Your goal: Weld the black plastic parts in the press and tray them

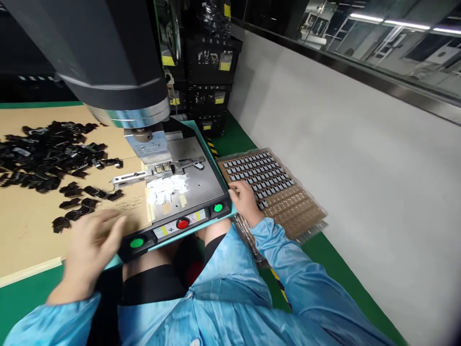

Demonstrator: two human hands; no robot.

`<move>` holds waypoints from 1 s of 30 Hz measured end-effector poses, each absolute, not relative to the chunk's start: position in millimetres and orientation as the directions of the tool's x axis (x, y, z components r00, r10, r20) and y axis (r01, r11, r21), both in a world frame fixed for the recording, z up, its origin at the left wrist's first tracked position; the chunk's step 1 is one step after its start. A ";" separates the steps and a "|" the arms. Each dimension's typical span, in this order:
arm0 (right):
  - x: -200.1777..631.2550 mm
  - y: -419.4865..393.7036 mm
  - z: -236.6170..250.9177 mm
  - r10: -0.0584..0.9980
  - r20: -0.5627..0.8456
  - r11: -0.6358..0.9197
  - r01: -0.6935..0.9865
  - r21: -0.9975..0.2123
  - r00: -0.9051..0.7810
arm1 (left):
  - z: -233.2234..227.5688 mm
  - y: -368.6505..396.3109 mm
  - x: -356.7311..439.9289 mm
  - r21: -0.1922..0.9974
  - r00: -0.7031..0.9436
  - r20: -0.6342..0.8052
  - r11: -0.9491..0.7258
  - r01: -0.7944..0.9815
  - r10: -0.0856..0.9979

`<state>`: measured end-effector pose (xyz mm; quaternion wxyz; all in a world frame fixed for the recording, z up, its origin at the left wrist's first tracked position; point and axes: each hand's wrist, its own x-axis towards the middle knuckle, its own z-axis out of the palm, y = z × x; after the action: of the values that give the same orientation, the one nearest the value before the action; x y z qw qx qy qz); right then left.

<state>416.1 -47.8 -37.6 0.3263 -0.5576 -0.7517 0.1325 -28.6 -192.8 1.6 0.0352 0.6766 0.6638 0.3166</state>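
My left hand (pixel 91 242) hovers, a little blurred, over the tan board by the left green button (pixel 137 243). Its thumb stands apart from the fingers and no object shows in it. Just beyond lie small black parts (pixel 74 211), some loose, most in a heap (pixel 43 154). My right hand (pixel 245 199) is at the left edge of a clear tray (pixel 302 211) holding rows of small grey-white parts. Its fingers are curled together; whatever they hold, if anything, is hidden. Between my hands, a press (pixel 147 144) stands over a metal fixture (pixel 158 172).
White cut pieces (pixel 167 188) lie on the metal plate (pixel 201 187). The front panel carries a red button (pixel 182 224) and a right green button (pixel 218 207). Black bins (pixel 212 62) are stacked behind. A white wall (pixel 324 125) runs along the right.
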 end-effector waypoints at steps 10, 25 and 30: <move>276.4 -17.5 -19.2 0.681 0.328 0.733 0.611 -0.301 -0.655 | -18.4 -125.2 3.4 0.176 0.199 0.276 -0.253 0.951 0.940; 285.4 -25.6 -24.0 0.748 0.422 0.664 0.587 -0.463 -0.512 | 0.8 -92.4 53.0 0.112 0.101 0.296 -0.139 0.984 0.950; 286.6 -27.2 -25.4 0.770 0.438 0.637 0.588 -0.498 -0.463 | -2.7 -91.9 56.0 0.065 0.142 0.288 -0.167 0.984 0.947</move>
<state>286.6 -27.2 -25.4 0.3262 -0.4025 -0.8439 0.1393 56.0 -91.9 -2.7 -0.0698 0.7524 0.6416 0.1321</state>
